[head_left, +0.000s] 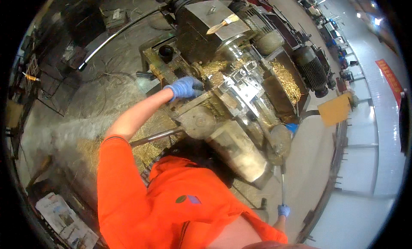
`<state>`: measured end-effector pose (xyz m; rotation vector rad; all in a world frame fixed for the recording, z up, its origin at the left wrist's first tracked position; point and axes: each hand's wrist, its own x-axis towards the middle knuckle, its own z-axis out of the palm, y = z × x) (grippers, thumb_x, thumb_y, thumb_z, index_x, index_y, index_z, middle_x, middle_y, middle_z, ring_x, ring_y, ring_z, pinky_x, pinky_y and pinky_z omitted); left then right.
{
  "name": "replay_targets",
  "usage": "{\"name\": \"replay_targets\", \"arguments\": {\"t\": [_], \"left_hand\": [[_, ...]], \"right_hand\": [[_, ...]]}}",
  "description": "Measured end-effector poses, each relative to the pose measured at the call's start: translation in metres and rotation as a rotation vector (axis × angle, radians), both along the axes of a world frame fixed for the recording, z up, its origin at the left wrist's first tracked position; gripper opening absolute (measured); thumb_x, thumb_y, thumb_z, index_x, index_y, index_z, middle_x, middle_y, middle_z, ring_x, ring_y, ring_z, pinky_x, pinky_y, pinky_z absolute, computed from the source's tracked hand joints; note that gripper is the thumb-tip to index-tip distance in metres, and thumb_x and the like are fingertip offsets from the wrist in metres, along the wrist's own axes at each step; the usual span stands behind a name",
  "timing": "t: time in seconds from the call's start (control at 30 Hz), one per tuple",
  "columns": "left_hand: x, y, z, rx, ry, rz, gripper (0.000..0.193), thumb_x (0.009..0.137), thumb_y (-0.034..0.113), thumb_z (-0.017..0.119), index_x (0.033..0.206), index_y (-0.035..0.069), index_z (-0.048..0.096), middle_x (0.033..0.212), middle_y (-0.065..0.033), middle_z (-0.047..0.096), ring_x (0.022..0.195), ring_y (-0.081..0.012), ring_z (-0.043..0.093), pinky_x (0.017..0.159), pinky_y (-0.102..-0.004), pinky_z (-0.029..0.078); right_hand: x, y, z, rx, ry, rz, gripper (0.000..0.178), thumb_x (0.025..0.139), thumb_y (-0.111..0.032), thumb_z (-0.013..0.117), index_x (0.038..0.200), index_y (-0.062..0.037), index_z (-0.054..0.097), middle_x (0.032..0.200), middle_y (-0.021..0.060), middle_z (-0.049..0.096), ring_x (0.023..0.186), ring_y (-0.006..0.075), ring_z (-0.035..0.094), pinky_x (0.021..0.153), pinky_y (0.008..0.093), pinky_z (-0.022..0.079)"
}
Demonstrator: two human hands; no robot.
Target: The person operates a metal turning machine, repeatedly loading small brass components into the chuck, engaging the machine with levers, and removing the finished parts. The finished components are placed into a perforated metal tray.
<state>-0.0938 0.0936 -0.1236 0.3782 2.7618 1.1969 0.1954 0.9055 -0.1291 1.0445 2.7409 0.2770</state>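
Note:
My left hand (183, 87), in a blue glove with darker fingertips, rests at the near left edge of a small metal-turning machine, fingers stretched toward its work area. Beside those fingers, brass-coloured chips (214, 69) lie around the spindle. A bright metal tool holder (246, 88) with bolts stands to the right of the hand. Down at the lower right, my right hand (283, 211), also blue-gloved, is closed around the end of a long metal lever (283, 184). The lever runs up to a rounded housing (280, 141) on the machine.
A tray of small brass-coloured parts (286, 84) sits right of the tool holder. A brush (222, 24) lies on the headstock (201, 24). Another metal bar (156, 136) juts out left, near my arm. Electric motors (310, 64) stand behind; chips litter the floor (92, 148).

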Motion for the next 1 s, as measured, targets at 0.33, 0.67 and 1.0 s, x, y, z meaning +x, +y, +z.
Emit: {"name": "replay_targets", "arguments": {"t": [0.33,0.67,1.0], "left_hand": [[0.053,-0.024,-0.066,-0.685,-0.15,-0.302,0.027,0.072,0.028,0.059,0.088,0.008,0.066,0.089,-0.016,0.065,0.083,-0.032,0.063,0.069,-0.0416,0.049],[0.128,-0.057,0.062,-0.281,-0.21,-0.02,0.032,0.08,0.035,0.057,0.091,0.006,0.064,0.079,-0.0159,0.064,0.073,-0.0306,0.062,0.067,-0.0373,0.048],[0.164,-0.014,0.088,-0.444,-0.283,-0.229,0.044,0.078,0.049,0.055,0.089,0.007,0.062,0.072,-0.0188,0.06,0.068,-0.0361,0.059,0.062,-0.0427,0.047]], "right_hand": [[0.011,0.017,-0.021,0.035,-0.034,0.063,0.03,0.065,-0.033,0.062,0.076,-0.005,0.067,0.071,0.0166,0.064,0.066,0.0328,0.062,0.061,0.0403,0.049],[0.015,-0.013,-0.006,0.119,-0.106,0.073,0.031,0.064,-0.034,0.064,0.073,-0.0043,0.067,0.076,0.0179,0.064,0.071,0.0321,0.063,0.064,0.0405,0.05],[0.016,-0.04,0.005,0.106,-0.218,0.002,0.033,0.065,-0.035,0.058,0.08,-0.0075,0.068,0.083,0.0156,0.065,0.078,0.0314,0.063,0.071,0.0395,0.05]]}}
